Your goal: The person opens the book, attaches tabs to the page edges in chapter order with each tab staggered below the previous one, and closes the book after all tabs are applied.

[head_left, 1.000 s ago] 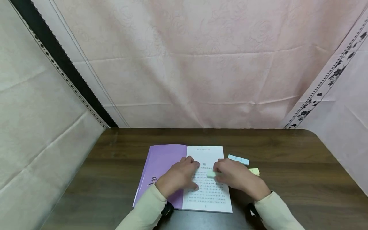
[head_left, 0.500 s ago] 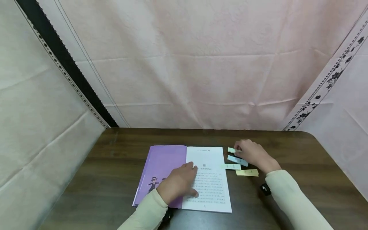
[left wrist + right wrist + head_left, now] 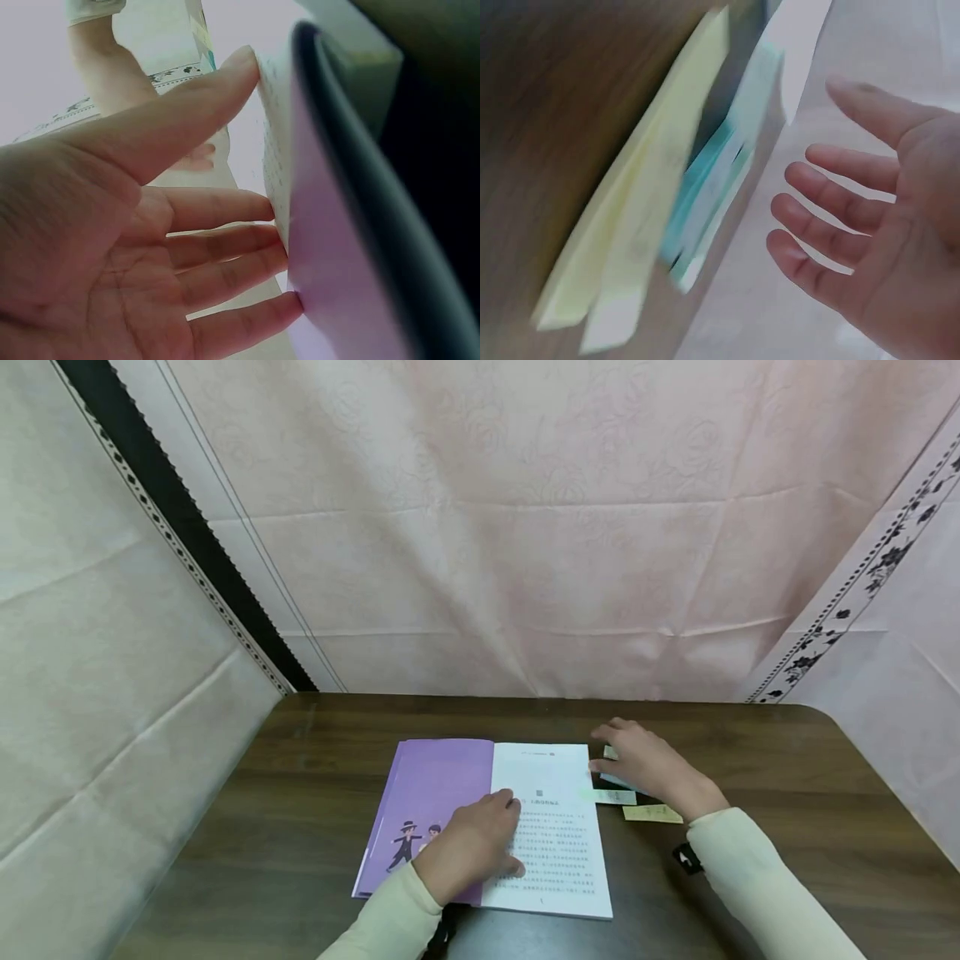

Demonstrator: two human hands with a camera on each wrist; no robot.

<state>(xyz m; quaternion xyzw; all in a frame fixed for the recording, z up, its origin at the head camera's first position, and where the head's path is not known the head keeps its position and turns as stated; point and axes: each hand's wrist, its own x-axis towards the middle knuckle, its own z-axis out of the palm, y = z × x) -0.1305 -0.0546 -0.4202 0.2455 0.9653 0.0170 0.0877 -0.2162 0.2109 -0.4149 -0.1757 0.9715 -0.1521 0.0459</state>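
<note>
Left hand (image 3: pixel 471 846) lies flat on the open book (image 3: pixel 495 822), its fingers (image 3: pixel 225 255) straight and spread across the fold where the purple leaf meets the printed page. They press down and grasp nothing. The book sits directly beneath these fingers, flat on the dark wooden surface (image 3: pixel 787 760).

Right hand (image 3: pixel 647 766) hovers just past the book's outer edge, fingers (image 3: pixel 832 191) extended and relaxed, released, with nothing held; the wrist view shows the open palm clear of the paper. Directly under and beside these fingertips lie the sticky note strips: a green strip (image 3: pixel 617 796) touching the page edge, a yellow strip (image 3: pixel 652 813) nearer the wrist, and a blue strip (image 3: pixel 705 206) largely hidden beneath the hand in the head view. A further pale strip near the fingertips is too covered to identify.

Judgement: the step in hand appears to be picking one strip. To do it well, the left fingers should hold steady pressure so the page does not lift, and the right fingertips should pinch a single strip by its end, since the strips overlap and two could come up together
</note>
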